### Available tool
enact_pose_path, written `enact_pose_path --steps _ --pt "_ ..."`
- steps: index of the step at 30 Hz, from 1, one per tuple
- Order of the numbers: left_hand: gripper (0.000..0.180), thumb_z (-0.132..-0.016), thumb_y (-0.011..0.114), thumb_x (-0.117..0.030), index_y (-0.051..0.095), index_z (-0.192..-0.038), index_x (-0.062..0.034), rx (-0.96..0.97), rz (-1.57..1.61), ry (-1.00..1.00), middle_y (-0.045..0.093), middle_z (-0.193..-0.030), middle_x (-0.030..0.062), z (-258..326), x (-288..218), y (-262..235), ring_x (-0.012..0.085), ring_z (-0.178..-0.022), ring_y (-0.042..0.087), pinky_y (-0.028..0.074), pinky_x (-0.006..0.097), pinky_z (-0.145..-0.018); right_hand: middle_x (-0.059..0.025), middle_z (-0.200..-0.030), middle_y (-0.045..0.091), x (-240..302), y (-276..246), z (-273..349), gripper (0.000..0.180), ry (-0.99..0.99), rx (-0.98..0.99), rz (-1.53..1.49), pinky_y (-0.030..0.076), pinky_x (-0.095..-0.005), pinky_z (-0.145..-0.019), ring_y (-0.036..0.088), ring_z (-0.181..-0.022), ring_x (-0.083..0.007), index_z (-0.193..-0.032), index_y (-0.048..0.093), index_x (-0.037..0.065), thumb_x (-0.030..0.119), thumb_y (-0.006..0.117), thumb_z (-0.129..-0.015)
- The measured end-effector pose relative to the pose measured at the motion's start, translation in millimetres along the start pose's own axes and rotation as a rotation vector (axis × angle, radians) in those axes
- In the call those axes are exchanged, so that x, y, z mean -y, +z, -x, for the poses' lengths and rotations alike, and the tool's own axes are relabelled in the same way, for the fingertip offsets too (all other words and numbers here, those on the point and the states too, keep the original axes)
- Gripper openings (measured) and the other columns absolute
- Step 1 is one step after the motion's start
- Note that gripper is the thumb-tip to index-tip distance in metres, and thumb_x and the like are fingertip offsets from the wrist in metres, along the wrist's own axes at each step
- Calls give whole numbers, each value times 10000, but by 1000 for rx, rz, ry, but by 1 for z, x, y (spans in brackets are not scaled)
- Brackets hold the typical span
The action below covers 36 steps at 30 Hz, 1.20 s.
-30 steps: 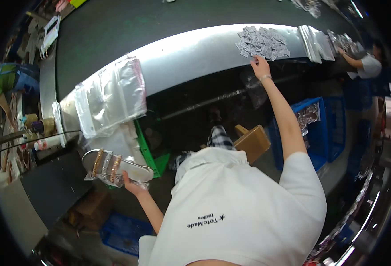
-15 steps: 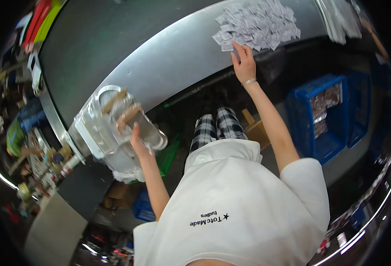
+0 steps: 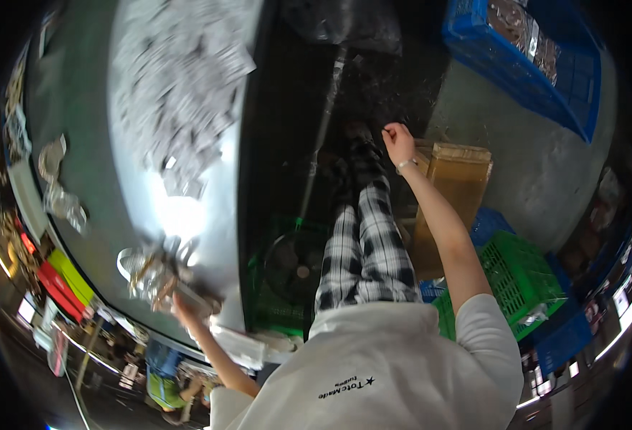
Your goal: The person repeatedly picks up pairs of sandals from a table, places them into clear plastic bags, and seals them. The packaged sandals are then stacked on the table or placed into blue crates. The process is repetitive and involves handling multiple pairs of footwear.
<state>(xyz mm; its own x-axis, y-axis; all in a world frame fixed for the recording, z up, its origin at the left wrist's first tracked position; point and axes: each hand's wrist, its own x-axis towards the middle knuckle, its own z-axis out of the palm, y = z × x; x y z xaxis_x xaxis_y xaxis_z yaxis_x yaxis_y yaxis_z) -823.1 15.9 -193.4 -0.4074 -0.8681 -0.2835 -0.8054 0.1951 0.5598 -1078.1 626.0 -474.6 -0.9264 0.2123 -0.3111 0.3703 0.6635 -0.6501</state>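
My left hand (image 3: 182, 307) is smeared by motion at the edge of the metal table (image 3: 222, 229). It is against clear plastic packages (image 3: 151, 278) with something brown inside; the blur hides whether its fingers grip them. Above the dark floor near my legs is my right hand (image 3: 400, 143), fingers curled together. Whatever it may hold is too small to make out. A heap of small white paper packets (image 3: 187, 79) lies on the table, well away from my right hand.
A wooden stool (image 3: 463, 161) stands beside my right forearm. Further right are a blue crate (image 3: 574, 100) holding wrapped brown items and a green crate (image 3: 527, 279). A fan-like round object (image 3: 291, 261) sits under the table. Someone in green (image 3: 164, 390) is at the lower left.
My view has swung to the right. My right hand has left the packet heap and come over the floor, its fingers now curled. My left hand is still by the clear packages.
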Motion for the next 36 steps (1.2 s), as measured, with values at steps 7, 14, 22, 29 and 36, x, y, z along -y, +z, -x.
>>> enact_pose_path --steps 7,14,22,29,36 --pt "471 -906 403 -405 487 -1198 -45 -134 162 72 525 -1177 97 35 -67 12 189 -1079 482 378 320 -922 -156 -981 633 -78 88 -153 255 478 26 -117 477 -392 -793 594 -957 -307 -979 646 65 218 580 -786" --pt "473 -894 423 -399 482 -1197 -41 -214 12 103 522 -1177 100 73 -87 65 191 -1077 482 380 322 -920 -103 -947 653 -136 165 -266 250 451 23 -67 488 -404 -785 616 -895 -301 -1000 656 163 279 590 -788" --pt "477 -880 446 -393 476 -1197 -37 -248 -48 89 520 -1176 104 69 -90 120 193 -1074 483 381 325 -918 -117 -1072 596 -168 231 -305 309 243 13 378 550 -398 -617 640 -801 -286 -1144 530 156 184 541 -837" --pt "482 -868 466 -387 470 -1197 -34 -240 -74 73 517 -1175 107 62 -94 134 195 -1072 483 383 328 -916 -79 -934 558 -173 228 -300 272 126 -272 247 487 -432 -699 569 -875 -298 -976 629 206 301 664 -724" --pt "489 -856 487 -381 465 -1196 -30 -241 -64 52 515 -1174 111 68 -95 131 197 -1070 483 385 331 -914 -64 -985 548 -106 164 -233 130 145 -974 137 326 -384 -820 466 -923 -261 -740 659 207 253 759 -669"
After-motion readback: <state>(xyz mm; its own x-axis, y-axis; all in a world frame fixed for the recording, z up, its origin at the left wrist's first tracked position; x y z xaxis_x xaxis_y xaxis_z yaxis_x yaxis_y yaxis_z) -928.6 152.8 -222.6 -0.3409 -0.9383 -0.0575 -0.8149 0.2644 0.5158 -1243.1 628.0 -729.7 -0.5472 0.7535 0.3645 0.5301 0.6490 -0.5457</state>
